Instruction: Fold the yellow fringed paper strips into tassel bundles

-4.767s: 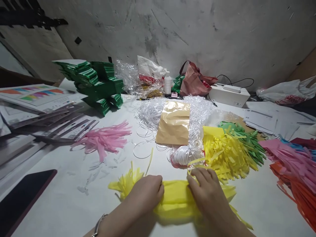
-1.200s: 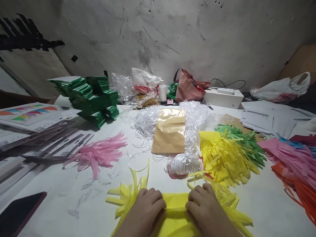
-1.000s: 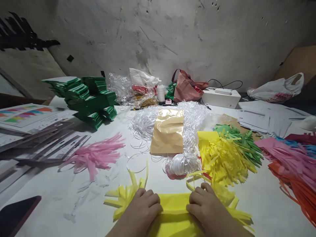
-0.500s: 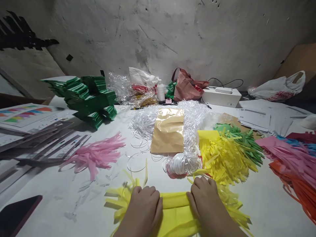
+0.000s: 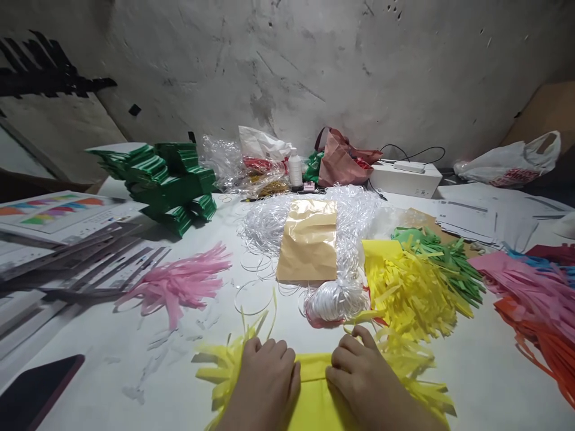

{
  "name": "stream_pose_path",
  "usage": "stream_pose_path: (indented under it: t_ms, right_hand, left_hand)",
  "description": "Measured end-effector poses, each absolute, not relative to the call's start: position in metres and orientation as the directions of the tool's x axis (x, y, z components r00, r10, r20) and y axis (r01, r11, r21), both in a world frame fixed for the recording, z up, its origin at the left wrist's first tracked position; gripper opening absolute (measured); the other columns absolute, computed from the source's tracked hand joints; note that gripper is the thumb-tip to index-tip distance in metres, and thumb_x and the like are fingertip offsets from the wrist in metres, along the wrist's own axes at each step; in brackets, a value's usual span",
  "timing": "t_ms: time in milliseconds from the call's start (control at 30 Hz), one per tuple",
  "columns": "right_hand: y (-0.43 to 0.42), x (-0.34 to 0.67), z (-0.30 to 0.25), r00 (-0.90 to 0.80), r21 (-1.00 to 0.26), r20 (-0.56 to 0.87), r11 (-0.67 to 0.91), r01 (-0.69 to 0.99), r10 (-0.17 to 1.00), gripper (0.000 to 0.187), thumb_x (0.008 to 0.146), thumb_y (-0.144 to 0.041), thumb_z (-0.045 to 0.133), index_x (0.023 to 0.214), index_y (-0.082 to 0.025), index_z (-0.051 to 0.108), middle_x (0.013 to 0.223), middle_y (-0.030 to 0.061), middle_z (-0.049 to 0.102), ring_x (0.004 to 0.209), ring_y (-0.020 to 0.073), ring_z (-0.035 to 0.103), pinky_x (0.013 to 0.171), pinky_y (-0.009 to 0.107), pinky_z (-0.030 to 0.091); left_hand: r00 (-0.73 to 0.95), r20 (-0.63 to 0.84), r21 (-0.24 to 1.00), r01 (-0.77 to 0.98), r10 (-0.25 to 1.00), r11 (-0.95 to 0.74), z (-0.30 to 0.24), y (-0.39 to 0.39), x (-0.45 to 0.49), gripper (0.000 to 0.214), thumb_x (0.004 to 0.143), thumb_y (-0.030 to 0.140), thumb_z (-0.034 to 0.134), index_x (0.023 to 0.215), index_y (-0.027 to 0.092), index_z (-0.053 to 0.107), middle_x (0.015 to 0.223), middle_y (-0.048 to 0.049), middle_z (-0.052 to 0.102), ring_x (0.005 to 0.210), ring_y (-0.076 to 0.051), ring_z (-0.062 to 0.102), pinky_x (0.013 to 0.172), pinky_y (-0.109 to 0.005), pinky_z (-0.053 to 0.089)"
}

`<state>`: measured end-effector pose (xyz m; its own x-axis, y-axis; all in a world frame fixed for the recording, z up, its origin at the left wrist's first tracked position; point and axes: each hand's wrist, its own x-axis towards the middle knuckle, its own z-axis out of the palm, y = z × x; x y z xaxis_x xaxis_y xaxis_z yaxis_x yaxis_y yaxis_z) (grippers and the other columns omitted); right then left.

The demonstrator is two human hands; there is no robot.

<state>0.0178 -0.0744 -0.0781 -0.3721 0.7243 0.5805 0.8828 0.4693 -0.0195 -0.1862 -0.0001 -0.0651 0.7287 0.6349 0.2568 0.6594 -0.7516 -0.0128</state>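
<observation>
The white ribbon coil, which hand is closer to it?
Right. The right hand lies just below the white ribbon coil, a little to its right. The left hand is further off, down and to the coil's left. Both press on the yellow paper.

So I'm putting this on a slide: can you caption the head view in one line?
Both hands, left hand and right hand, press on a fringed yellow tissue paper lying on a white table amid coloured fringes.

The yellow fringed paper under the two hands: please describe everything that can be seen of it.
The yellow fringed paper looks like thin tissue, with a smooth, uncut middle band and ends cut into narrow, splayed strips. It lies flat on the white table at the near edge. The left hand and right hand press on its middle band, fingers curled.
</observation>
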Motion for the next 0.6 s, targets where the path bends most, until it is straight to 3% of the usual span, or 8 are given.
stream_pose_path:
  t_ms: [67, 167, 267, 400, 600]
  right_hand:
    - [-0.072, 0.015, -0.086, -0.38, 0.028, 0.593, 0.454, 0.891, 0.71, 0.026, 0.088, -0.01, 0.067, 0.068, -0.02, 0.053, 0.067, -0.0036, 0.054, 0.072, 0.0157, 0.048, 0.1, 0.041, 0.03]
    - [-0.071, 0.012, -0.093, -0.358, 0.041, 0.641, 0.436, 0.899, 0.679, 0.027, 0.088, -0.007, 0.059, 0.066, -0.02, 0.051, 0.067, -0.0016, 0.052, 0.07, 0.0166, 0.045, 0.096, 0.041, 0.032]
    - [-0.072, 0.013, -0.092, -0.281, -0.067, 0.677, 0.437, 0.897, 0.68, 0.025, 0.09, -0.007, 0.054, 0.069, -0.019, 0.052, 0.068, -0.0015, 0.052, 0.071, 0.0167, 0.047, 0.088, 0.038, 0.033]
    - [-0.075, 0.012, -0.084, -0.256, -0.146, 0.641, 0.443, 0.884, 0.724, 0.015, 0.09, -0.016, 0.057, 0.076, -0.02, 0.052, 0.075, -0.0011, 0.056, 0.075, 0.0178, 0.049, 0.087, 0.037, 0.032]
    - [-0.076, 0.009, -0.092, -0.362, 0.074, 0.623, 0.409, 0.91, 0.693, 0.025, 0.085, -0.005, 0.06, 0.071, -0.021, 0.048, 0.069, -0.0024, 0.053, 0.068, 0.0171, 0.045, 0.096, 0.04, 0.03]
  left_hand:
    - [0.721, 0.311, 0.043, 0.64, 0.619, -0.767, -0.06, 0.0, -0.188, 0.024, 0.093, 0.01, 0.048, 0.075, 0.022, 0.059, 0.075, -0.0012, 0.066, 0.07, -0.024, 0.06, 0.083, -0.045, 0.031]
    - [0.781, 0.384, 0.105, 0.493, 0.493, -0.863, -0.055, 0.0, -0.191, 0.021, 0.093, 0.007, 0.047, 0.085, 0.023, 0.058, 0.088, -0.0005, 0.068, 0.081, -0.022, 0.059, 0.089, -0.043, 0.031]
    - [0.831, 0.416, 0.076, 0.374, 0.37, -0.924, -0.058, 0.001, -0.191, 0.022, 0.091, 0.004, 0.048, 0.083, 0.023, 0.056, 0.086, 0.0003, 0.067, 0.084, -0.022, 0.058, 0.092, -0.043, 0.031]
    - [0.812, 0.474, 0.055, 0.36, 0.341, -0.931, -0.066, 0.002, -0.192, 0.026, 0.088, -0.001, 0.046, 0.084, 0.022, 0.055, 0.084, -0.0007, 0.066, 0.082, -0.022, 0.057, 0.092, -0.044, 0.032]
    - [0.841, 0.46, 0.059, 0.292, 0.286, -0.954, -0.065, 0.002, -0.196, 0.027, 0.085, -0.003, 0.051, 0.079, 0.023, 0.054, 0.081, 0.0011, 0.065, 0.078, -0.019, 0.056, 0.088, -0.039, 0.037]
